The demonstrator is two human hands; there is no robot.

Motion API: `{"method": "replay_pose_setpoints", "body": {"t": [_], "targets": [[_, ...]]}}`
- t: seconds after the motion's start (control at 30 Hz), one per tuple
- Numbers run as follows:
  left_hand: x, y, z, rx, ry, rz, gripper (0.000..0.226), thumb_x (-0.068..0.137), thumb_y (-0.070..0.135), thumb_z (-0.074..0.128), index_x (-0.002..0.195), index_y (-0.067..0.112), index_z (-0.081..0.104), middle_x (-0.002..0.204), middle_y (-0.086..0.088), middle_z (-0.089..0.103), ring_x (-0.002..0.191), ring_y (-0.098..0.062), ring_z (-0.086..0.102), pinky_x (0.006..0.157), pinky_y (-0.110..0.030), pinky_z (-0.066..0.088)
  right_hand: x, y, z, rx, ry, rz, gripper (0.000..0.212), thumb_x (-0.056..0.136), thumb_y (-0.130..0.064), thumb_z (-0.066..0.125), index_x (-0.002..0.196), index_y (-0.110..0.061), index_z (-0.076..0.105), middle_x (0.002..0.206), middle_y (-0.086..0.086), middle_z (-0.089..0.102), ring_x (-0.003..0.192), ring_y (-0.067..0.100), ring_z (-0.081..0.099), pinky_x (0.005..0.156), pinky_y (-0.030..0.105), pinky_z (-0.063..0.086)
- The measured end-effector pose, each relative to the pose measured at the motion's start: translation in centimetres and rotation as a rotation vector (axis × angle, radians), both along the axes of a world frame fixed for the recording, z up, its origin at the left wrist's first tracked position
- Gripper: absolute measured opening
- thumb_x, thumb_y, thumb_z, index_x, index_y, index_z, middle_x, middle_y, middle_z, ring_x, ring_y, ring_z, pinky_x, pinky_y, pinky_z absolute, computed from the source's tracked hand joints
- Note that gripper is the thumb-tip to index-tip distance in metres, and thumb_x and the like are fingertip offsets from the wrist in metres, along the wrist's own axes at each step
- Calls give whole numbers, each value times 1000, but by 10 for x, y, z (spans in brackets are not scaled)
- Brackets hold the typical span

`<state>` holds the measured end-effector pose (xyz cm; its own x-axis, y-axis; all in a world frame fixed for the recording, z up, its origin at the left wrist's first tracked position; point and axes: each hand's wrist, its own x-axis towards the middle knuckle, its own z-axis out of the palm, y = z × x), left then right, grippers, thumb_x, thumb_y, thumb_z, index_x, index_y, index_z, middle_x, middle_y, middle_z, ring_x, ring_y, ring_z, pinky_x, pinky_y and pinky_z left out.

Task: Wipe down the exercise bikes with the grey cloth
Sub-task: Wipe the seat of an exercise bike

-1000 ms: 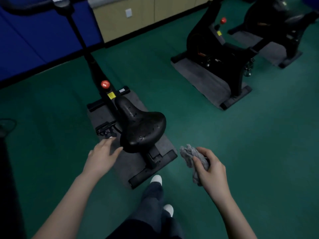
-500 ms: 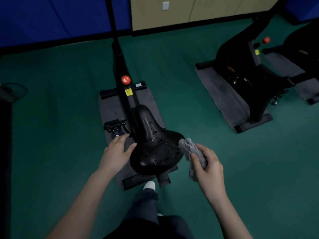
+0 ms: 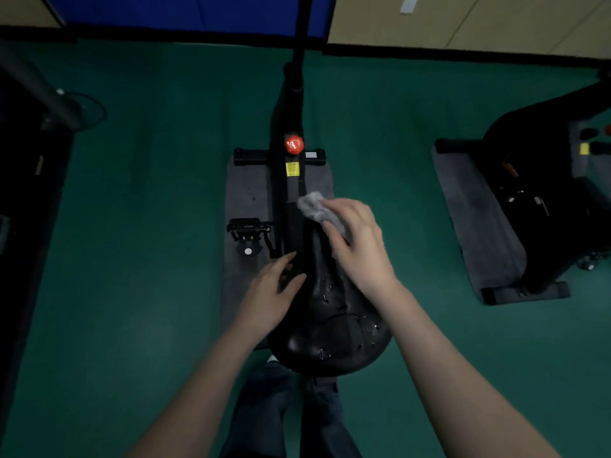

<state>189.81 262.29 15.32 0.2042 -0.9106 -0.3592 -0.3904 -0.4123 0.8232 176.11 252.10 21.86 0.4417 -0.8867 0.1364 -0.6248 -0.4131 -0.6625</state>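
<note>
Gripping the bunched grey cloth (image 3: 315,208) in curled fingers, the right hand (image 3: 358,246) presses it onto the narrow nose of the black saddle (image 3: 334,325). The left hand (image 3: 271,292), fingers straight and holding nothing, rests against the saddle's left side. Water droplets (image 3: 363,325) dot the wide rear of the seat, so a good wipe would likely draw the cloth firmly back over them while the left hand steadies the seat. Half a second ago the cloth was beside the saddle's right edge; it has since moved forward to the nose.
</note>
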Motion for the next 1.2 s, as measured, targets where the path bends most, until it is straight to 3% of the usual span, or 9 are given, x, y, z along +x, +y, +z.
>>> {"method": "replay_pose_setpoints", "body": {"t": [0.13, 0.27, 0.5, 0.6, 0.73, 0.8, 0.93, 1.1, 1.2], "targets": [[-7, 8, -9, -4, 131, 70, 41, 92, 32, 58, 132, 30, 52, 129, 8, 54, 118, -3, 51, 104, -23, 37, 14, -20, -16, -66, 208, 316, 29, 91, -14, 61, 119, -11, 64, 115, 2, 63, 113, 25, 50, 95, 39, 39], [-15, 16, -18, -5, 178, 126, 34, 91, 32, 58, 126, 31, 57, 125, 8, 57, 119, -7, 52, 106, -27, 38, 14, -33, -20, -30, 231, 498, 25, 90, -13, 62, 114, -9, 66, 115, 5, 65, 122, 25, 51, 112, 40, 28], [-32, 26, -15, -72, 190, 307, 19, 90, 25, 60, 103, 39, 61, 106, 16, 59, 105, -4, 57, 92, -13, 40, 3, -35, -27, -126, 300, 869, 22, 90, -9, 61, 111, -11, 68, 107, 6, 66, 112, 23, 56, 118, 37, 16], [-40, 28, -15, -95, 157, 336, 21, 90, 25, 61, 108, 35, 63, 111, 15, 58, 107, -1, 54, 93, -5, 34, 8, -42, -32, -165, 205, 789, 21, 91, -6, 59, 110, -4, 67, 106, 10, 66, 106, 27, 57, 112, 40, 30], [-47, 28, -15, -130, 150, 389, 23, 90, 23, 61, 113, 24, 66, 117, 6, 61, 113, -7, 54, 102, -19, 36, 16, -55, -40, 48, 11, 437, 19, 94, -15, 56, 110, -10, 66, 106, 2, 67, 103, 20, 60, 90, 19, 39], [-49, 30, -14, -150, 170, 420, 20, 91, 22, 60, 108, 28, 67, 116, 6, 62, 112, -7, 54, 101, -19, 37, 13, -64, -45, 341, -113, 193, 17, 96, -22, 53, 108, -17, 65, 102, -4, 67, 101, 17, 62, 91, 26, 46], [-52, 32, -16, -185, 193, 470, 19, 91, 20, 60, 102, 34, 66, 114, 6, 63, 110, -7, 56, 102, -24, 39, -5, -54, -62, 821, -438, -16, 20, 101, -16, 44, 113, -9, 59, 113, 13, 66, 107, 27, 63, 103, 50, 44], [-50, 35, -18, -163, 168, 438, 19, 90, 29, 59, 106, 37, 66, 116, 9, 62, 111, -7, 55, 105, -32, 40, -37, -18, -65, 726, -371, -111, 6, 97, -16, 52, 100, -18, 57, 106, 16, 68, 99, 33, 66, 93, 54, 50], [-49, 37, -17, -139, 179, 398, 23, 89, 33, 60, 111, 35, 65, 120, 9, 59, 115, -6, 53, 107, -35, 38, -53, 8, -59, 463, -240, -108, 13, 94, -17, 58, 107, -18, 59, 100, 3, 69, 93, 19, 65, 89, 42, 52]]}}
